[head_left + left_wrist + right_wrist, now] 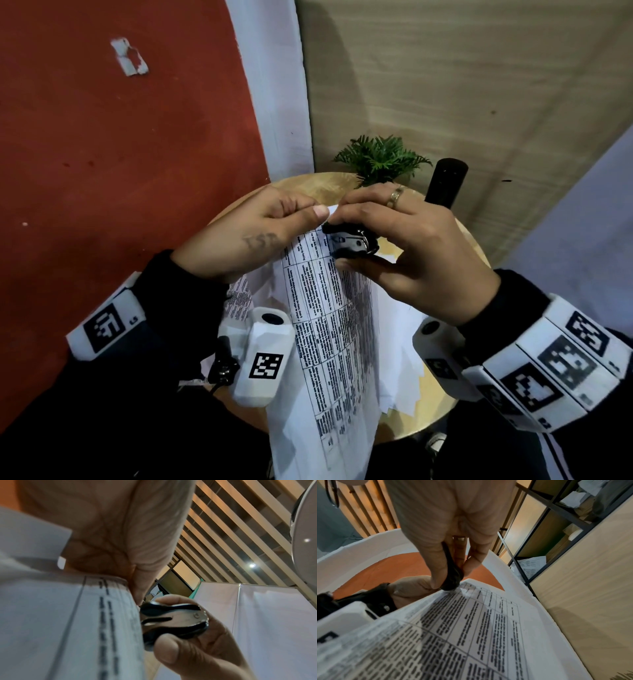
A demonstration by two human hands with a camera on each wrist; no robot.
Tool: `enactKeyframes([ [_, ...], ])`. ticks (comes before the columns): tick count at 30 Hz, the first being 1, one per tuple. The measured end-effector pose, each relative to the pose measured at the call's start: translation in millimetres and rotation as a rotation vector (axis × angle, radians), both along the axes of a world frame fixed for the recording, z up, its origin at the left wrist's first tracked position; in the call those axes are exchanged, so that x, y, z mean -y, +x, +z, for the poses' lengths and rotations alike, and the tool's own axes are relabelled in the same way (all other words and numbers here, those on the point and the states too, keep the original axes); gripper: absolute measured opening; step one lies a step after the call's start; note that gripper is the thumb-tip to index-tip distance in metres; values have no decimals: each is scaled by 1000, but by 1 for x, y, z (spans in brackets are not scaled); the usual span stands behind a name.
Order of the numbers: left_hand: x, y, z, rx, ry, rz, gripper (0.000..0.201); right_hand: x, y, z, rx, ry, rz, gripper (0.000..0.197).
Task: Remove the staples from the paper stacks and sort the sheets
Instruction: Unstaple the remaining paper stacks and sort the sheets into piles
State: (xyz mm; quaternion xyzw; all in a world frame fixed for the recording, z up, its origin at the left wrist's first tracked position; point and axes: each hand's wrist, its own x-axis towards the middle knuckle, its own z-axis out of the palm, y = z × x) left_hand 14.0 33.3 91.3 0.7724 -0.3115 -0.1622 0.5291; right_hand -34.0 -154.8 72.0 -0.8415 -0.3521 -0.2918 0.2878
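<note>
My left hand pinches the top corner of the printed paper stack, thumb pressed flat on it. My right hand squeezes the black-and-chrome staple remover, claws on that corner. The stack hangs limp over loose white sheets on the round wooden table.

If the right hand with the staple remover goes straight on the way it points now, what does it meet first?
Most likely the corner of the paper stack pinched by the left hand; the staple remover in the right hand already seems to touch it.
</note>
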Motion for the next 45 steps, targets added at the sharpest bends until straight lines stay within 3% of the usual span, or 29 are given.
enactKeyframes([
  [6,0,0,0,-23,-34,26,67,-1,2,0,-8,11,-8,26],
  [11,-2,2,-4,-112,-10,-3,15,0,2,-6,-41,76,11,27],
  [13,-3,0,-4,-165,-31,-42,6,-1,2,-7,-75,130,24,26],
  [17,1,-5,-3,-177,-142,-65,17,0,1,-5,-140,242,13,29],
  [21,6,-5,-7,-152,-237,13,15,0,-1,-6,-226,385,3,34],
  [24,7,-7,-6,-112,-238,17,19,0,-1,-6,-296,473,22,35],
  [31,6,-8,-8,-179,-286,65,21,3,-2,-8,-309,474,68,35],
  [36,8,-13,-3,-90,-315,36,18,2,-2,-8,-327,532,99,35],
  [40,12,-14,-6,-59,-337,112,14,1,-3,-5,-384,601,128,32],
  [43,11,-13,-10,11,-300,182,17,2,-5,1,-411,671,83,32],
  [45,7,-11,-13,36,-255,231,12,5,-5,4,-314,618,-6,31],
])
